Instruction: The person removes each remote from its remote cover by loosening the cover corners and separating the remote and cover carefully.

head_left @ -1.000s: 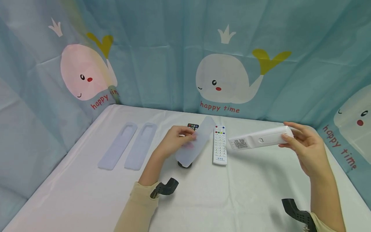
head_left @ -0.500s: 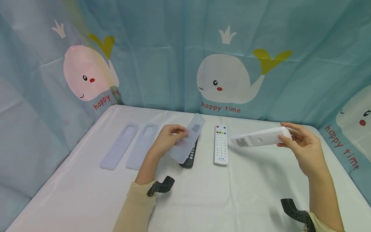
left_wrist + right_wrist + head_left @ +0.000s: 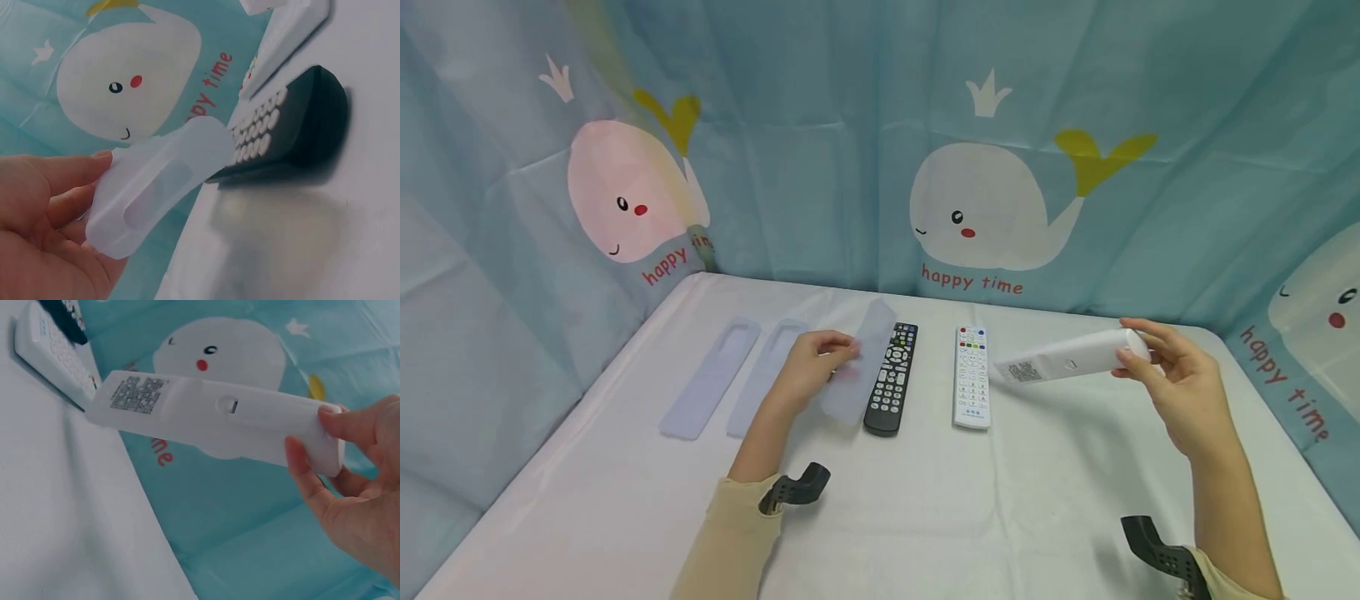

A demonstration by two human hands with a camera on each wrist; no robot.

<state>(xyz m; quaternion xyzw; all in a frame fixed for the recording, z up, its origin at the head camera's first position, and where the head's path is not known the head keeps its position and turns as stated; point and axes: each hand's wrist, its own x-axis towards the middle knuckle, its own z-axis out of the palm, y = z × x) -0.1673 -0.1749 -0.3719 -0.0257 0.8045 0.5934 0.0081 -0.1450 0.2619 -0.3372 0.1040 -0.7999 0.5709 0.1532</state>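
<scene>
My left hand [image 3: 814, 358] pinches a translucent silicone remote sleeve [image 3: 859, 363] and holds it just left of a black remote [image 3: 891, 379] that lies on the table; the left wrist view shows the sleeve [image 3: 156, 184] between my fingertips [image 3: 75, 181], above the black remote [image 3: 284, 128]. My right hand [image 3: 1172, 379] grips one end of a long white remote [image 3: 1071, 356], back side up with a code label, in the air above the table's right part. The right wrist view shows that white remote [image 3: 212, 419] held by thumb and fingers [image 3: 347, 428].
A second white remote [image 3: 972, 377] lies face up between the black remote and my right hand. Two more translucent sleeves [image 3: 709, 377] [image 3: 760, 390] lie flat at the left. The white table [image 3: 925, 500] is walled by a blue whale-print curtain [image 3: 880, 150].
My left hand carried the sleeve leftward off the black remote, which now lies fully uncovered. My right hand kept the white remote aloft, nearly still.
</scene>
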